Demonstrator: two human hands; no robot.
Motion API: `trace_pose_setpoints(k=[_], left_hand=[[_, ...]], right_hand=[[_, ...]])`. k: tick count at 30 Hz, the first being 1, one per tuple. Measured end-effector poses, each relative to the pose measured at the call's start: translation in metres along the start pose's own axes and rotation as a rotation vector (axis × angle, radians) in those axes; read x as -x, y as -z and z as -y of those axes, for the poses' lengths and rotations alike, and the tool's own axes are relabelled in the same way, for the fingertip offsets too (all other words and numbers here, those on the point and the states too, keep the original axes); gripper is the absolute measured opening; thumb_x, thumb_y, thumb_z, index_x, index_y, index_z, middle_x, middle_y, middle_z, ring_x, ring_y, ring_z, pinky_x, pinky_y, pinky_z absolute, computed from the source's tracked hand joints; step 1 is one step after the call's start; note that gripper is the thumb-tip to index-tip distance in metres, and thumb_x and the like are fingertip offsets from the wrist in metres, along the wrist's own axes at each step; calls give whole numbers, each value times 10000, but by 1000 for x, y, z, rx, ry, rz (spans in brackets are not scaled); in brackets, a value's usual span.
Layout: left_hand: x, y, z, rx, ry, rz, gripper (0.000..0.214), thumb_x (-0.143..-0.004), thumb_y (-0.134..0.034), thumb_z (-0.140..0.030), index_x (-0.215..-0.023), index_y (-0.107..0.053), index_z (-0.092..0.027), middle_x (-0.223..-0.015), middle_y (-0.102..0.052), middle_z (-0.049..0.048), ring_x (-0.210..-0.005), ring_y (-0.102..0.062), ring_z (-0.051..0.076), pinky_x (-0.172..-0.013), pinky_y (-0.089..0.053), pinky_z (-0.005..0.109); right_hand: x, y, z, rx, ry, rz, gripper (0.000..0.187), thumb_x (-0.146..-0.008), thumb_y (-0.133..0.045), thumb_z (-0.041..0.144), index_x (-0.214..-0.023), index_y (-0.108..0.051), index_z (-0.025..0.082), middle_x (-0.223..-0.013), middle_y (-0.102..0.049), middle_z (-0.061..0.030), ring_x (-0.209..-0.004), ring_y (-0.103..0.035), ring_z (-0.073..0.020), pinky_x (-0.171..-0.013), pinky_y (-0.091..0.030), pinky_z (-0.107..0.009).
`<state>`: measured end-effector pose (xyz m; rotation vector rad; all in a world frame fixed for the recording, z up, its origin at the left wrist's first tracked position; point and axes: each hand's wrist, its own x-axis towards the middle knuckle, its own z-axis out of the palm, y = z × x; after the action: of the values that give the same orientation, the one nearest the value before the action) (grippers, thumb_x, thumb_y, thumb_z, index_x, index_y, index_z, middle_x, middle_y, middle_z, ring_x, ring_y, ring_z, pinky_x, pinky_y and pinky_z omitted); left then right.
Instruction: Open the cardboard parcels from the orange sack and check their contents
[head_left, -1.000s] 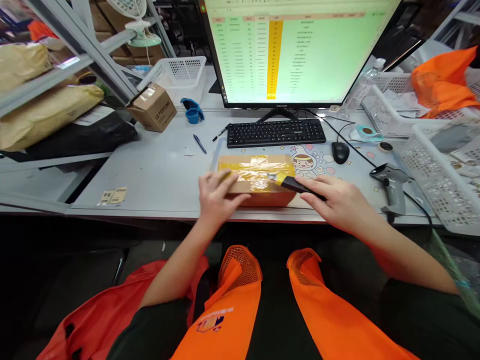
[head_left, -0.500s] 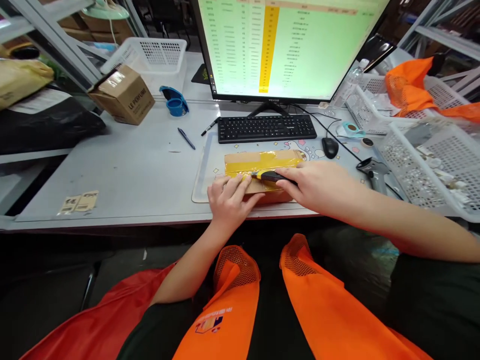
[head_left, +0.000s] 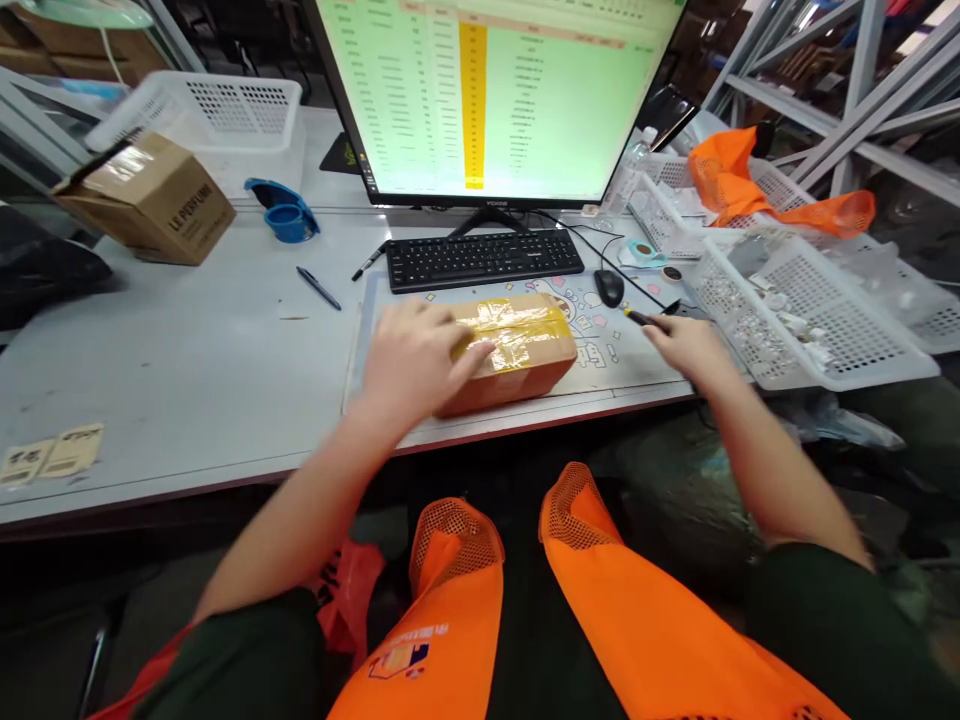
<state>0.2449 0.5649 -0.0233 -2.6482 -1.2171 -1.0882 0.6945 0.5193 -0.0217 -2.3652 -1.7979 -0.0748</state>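
Note:
A small cardboard box (head_left: 525, 362) with yellow tape on its top lies on the desk mat (head_left: 600, 355) near the table's front edge. My left hand (head_left: 416, 360) rests on the box's left end, fingers spread over the top. My right hand (head_left: 686, 340) is to the right of the box, off it, closed on a black and yellow utility knife (head_left: 643, 319) whose tip points left, close to the white basket.
Behind the box are a black keyboard (head_left: 484, 258), a mouse (head_left: 609, 287) and a monitor (head_left: 487, 95). White baskets (head_left: 810, 320) stand at the right. At the left are a cardboard box (head_left: 150, 200), a blue tape dispenser (head_left: 281, 210) and a pen (head_left: 319, 288).
My right hand has drawn the knife off the box's top and swung it to the right. My left hand has slid further over the box. The view has turned right.

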Motion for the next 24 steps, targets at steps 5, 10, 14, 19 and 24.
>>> trace_pose_setpoints(k=[5, 10, 14, 19, 24], left_hand=[[-104, -14, 18, 49, -182, 468, 605, -796, -808, -610, -1301, -788, -277, -1102, -805, 73, -912, -716, 308, -792, -539, 400], [-139, -23, 9, -6, -188, 723, 803, -684, -875, -541, -1435, -688, -327, -838, -769, -5, -635, -681, 256, -645, -515, 358], [-142, -23, -5, -156, -299, 807, 824, -668, -882, -501, -1433, -653, -297, -663, -648, -35, -503, -608, 253, -600, -508, 376], [-132, -24, -20, -309, -363, 847, 625, -824, -744, -377, -1428, -650, -248, -536, -511, -41, -420, -523, 250, -569, -485, 386], [-128, -16, -25, -229, -236, 868, 527, -958, -548, -356, -1457, -646, -220, -683, -670, 52, -546, -631, 273, -699, -535, 398]], right_hand=[[0, -65, 60, -268, 77, -67, 566, -1056, -518, 494, -1393, -740, 98, -1279, -755, -256, -1206, -719, -368, -1085, -548, -546], [27, -72, 126, -811, 386, -66, 770, -1056, -431, 730, -1547, -606, 163, -1530, -634, -202, -1399, -625, -317, -1196, -514, -507], [50, -67, 163, -950, 385, -56, 802, -1040, -533, 689, -1683, -429, 221, -1627, -539, -182, -1526, -505, -345, -1289, -421, -564], [54, -69, 171, -953, 355, -84, 717, -1092, -470, 552, -1718, -359, 221, -1645, -511, -177, -1570, -452, -350, -1307, -405, -585], [56, -72, 175, -1000, 395, -187, 556, -1106, -435, 456, -1618, -515, 254, -1629, -521, -151, -1561, -471, -322, -1309, -412, -572]])
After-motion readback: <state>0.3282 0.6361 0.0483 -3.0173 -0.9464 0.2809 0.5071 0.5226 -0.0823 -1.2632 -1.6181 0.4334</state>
